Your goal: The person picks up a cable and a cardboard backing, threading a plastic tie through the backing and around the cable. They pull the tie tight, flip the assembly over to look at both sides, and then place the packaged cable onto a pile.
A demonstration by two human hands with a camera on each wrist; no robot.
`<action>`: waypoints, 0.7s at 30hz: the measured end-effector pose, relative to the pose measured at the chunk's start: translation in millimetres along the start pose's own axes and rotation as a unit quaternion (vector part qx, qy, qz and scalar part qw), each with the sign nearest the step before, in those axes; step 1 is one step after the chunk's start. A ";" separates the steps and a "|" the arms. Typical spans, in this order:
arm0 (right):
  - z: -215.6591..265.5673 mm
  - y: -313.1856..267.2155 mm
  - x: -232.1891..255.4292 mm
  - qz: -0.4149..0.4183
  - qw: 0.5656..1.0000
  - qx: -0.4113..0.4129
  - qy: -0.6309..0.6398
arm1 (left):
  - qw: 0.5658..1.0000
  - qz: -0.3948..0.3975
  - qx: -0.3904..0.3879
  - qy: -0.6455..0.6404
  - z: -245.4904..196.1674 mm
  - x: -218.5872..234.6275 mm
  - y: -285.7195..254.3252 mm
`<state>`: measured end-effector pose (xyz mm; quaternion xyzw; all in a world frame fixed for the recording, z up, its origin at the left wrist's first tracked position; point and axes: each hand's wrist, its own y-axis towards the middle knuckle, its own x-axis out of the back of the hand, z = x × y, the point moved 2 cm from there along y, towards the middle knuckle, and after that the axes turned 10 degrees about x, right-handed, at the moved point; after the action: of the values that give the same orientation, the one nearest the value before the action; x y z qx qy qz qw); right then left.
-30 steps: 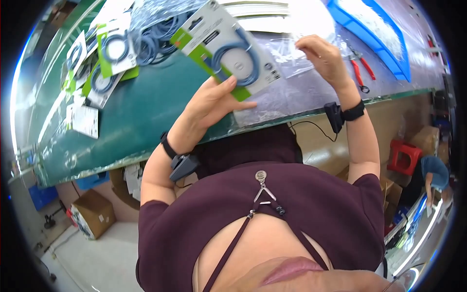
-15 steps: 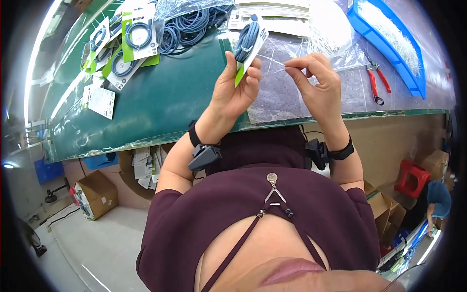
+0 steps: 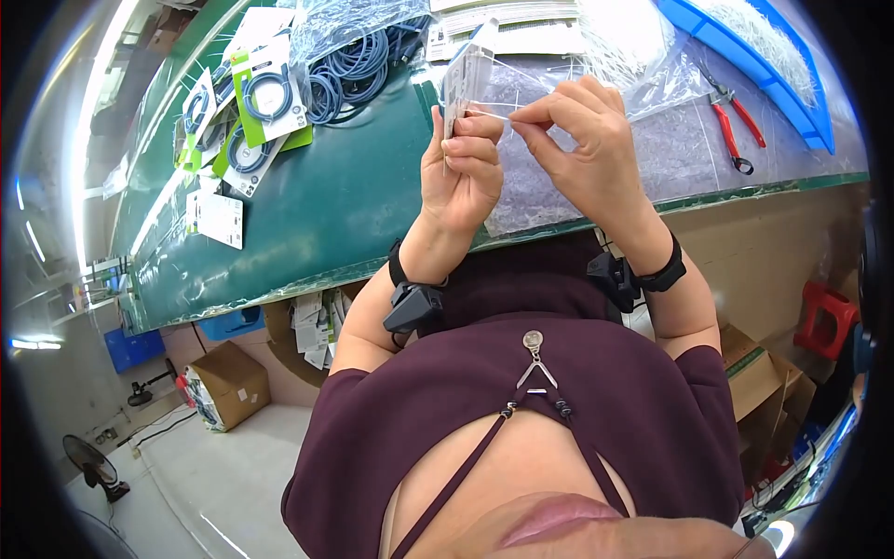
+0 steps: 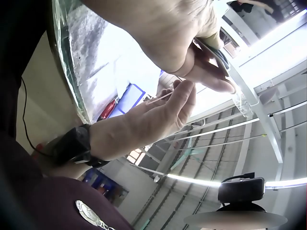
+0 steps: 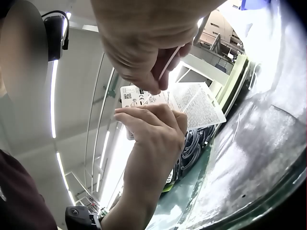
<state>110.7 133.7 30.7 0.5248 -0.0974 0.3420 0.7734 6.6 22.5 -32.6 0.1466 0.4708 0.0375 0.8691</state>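
Observation:
My left hand point(image 3: 461, 182) grips a cable blister card point(image 3: 463, 84) upright near its lower edge, thumb on one side and fingers on the other. The card's printed back point(image 5: 196, 108) faces the right wrist view; the blue-grey cable on its front is mostly hidden. My right hand point(image 3: 587, 130) pinches a thin white cable tie point(image 5: 170, 62) between thumb and forefinger, close beside the card. In the head view the tie stretches from the fingertips to the card's back. The left wrist view shows the right hand point(image 4: 148, 117) just below the left hand point(image 4: 158, 33).
At the left of the table lie several carded cables point(image 3: 268, 93) and a loose white card point(image 3: 219, 219). Coiled blue cables point(image 3: 349, 79) lie behind. Red-handled pliers point(image 3: 731, 130) and a blue tray point(image 3: 773, 70) of white ties are on the right. A stack of cards point(image 3: 507, 28) sits at the back.
The left hand has turned the card from front-facing to edge-on, its back now toward the right hand. The right hand has come in from the right, pinching the tie, and now meets the card.

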 end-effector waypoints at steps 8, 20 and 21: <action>1.5 -0.7 -1.2 0.001 1.000 0.000 0.006 | 1.000 -0.003 0.005 0.000 1.9 0.9 -0.1; -16.8 -20.6 -16.3 0.002 0.968 -0.135 0.211 | 0.901 -0.169 -0.060 0.396 -16.3 -3.8 -1.1; -21.2 -25.2 -19.5 -0.040 0.951 -0.180 0.247 | 0.882 -0.189 -0.071 0.425 -12.4 -7.5 2.1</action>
<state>107.7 138.6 -7.2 0.2791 0.0578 0.4063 0.8682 -7.7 25.7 -32.3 -0.0368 0.8099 -0.0356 0.5843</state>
